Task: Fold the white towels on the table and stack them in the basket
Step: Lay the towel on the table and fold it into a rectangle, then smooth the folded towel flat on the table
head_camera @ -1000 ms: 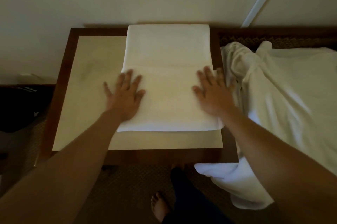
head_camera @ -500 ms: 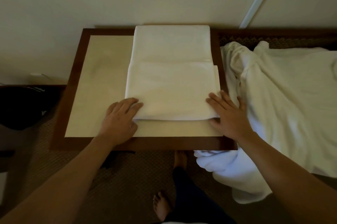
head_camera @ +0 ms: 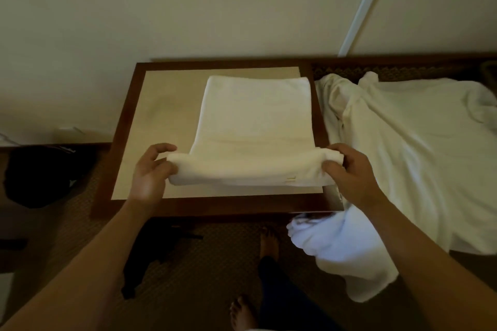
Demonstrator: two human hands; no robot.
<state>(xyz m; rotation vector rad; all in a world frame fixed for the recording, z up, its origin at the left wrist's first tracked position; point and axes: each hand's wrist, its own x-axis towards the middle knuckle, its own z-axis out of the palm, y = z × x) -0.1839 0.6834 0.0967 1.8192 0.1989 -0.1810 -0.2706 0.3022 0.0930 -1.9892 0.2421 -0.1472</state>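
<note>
Dimly lit head view. White towel (head_camera: 252, 118) lies partly folded on tabletop (head_camera: 166, 104), far edge near wall. Left hand (head_camera: 152, 169) grips near left corner of towel, thumb on top, fingers curled beneath and hidden. Right hand (head_camera: 349, 169) grips near right corner, bunching cloth; fingertips hidden in fold. Near edge lifted off tabletop. Heap of white towels (head_camera: 403, 147) beside tabletop at right, cut off by frame edge, one end hanging toward carpet. Bare feet (head_camera: 269, 242) below, blurred. Basket not made out.
</note>
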